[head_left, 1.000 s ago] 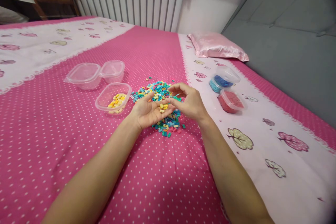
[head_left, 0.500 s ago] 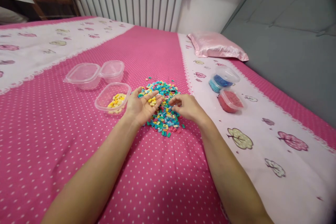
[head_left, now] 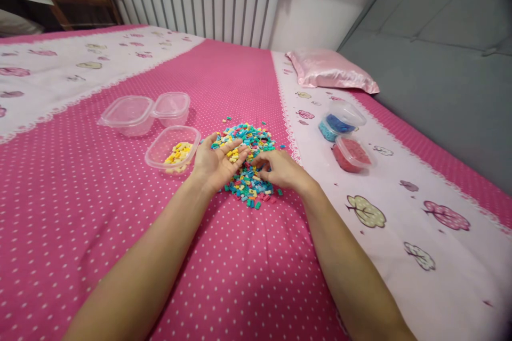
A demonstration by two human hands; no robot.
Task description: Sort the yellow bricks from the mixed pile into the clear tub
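Palm up, my left hand [head_left: 214,165] is at the left side of a pile of small coloured plastic bricks [head_left: 256,184]. A cluster of yellow bricks [head_left: 233,155] rests in its cupped, slightly spread fingers. My right hand [head_left: 280,168] reaches into the pile from the right, palm down. Its fingers are bent, and a gap shows between thumb and index finger; I make out nothing held there. Close to my left hand stands a clear plastic tub [head_left: 150,159] with yellow bricks inside.
Two clear tubs [head_left: 130,114] [head_left: 172,106] stand behind the yellow one. On the right are a tub of red pieces [head_left: 350,154] and a tub with blue pieces [head_left: 338,122]. A pink pillow [head_left: 332,72] lies near the grey headboard [head_left: 432,53]. All sit on a patterned bedspread [head_left: 240,256].
My right hand has shifted slightly left and its fingertips have moved deeper over the pile, toward my left hand. My left hand has stayed almost still.
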